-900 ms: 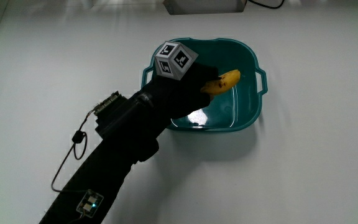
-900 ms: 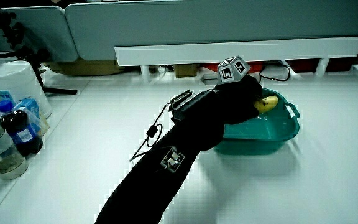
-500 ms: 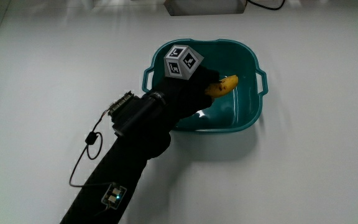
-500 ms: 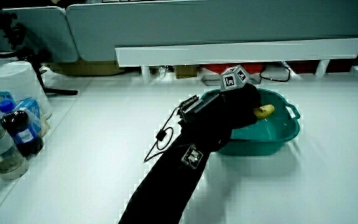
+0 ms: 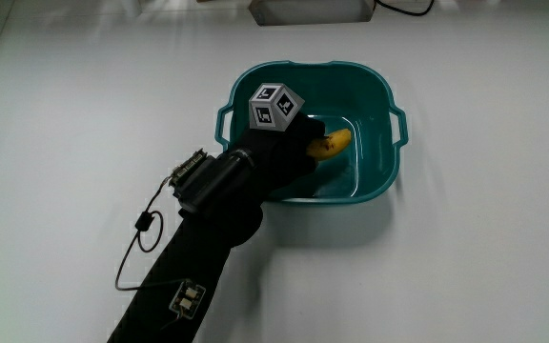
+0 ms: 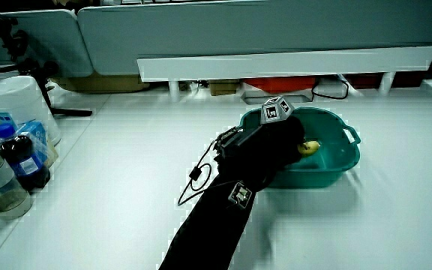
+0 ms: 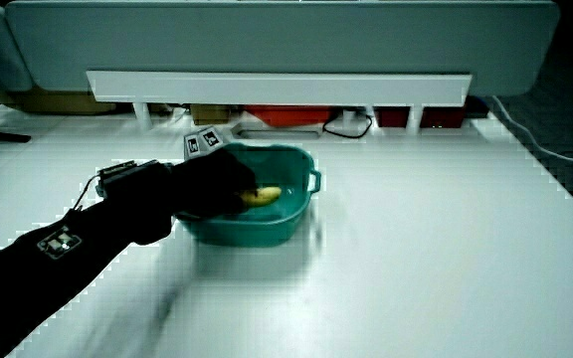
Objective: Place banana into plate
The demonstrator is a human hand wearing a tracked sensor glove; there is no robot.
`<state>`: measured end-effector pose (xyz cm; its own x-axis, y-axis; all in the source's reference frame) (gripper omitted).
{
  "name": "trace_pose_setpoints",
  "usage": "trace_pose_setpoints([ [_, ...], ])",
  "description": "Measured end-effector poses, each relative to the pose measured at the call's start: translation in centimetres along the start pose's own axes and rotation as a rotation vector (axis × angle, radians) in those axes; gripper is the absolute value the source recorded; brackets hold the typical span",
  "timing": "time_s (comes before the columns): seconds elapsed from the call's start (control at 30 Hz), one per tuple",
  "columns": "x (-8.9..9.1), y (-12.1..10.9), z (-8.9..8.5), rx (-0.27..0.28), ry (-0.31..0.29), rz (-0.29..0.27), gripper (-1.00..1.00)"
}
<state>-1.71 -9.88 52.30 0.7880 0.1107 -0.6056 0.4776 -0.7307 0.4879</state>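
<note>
main: straight down on table, close | side views: forward and down across table toward partition (image 6: pixel 287 64) | shared: teal basin (image 5: pixel 375 181), mid-table

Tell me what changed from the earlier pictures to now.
The hand has carried the banana lower, down inside the teal basin, its forearm reaching further in. The grip stays closed on the banana. The basin itself has not moved.

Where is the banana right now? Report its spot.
The banana sits low inside the teal basin, gripped by the hand; both side views show it inside the rim.
</note>
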Motion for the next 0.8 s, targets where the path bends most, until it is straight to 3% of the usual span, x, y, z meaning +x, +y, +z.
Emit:
trace_pose_setpoints([
  [0.27,-0.8,0.4,-0.8,-0.035,0.010,0.049,0.00],
  [0.8,-1.4,0.7,-1.3,-0.070,0.053,0.087,0.00],
])
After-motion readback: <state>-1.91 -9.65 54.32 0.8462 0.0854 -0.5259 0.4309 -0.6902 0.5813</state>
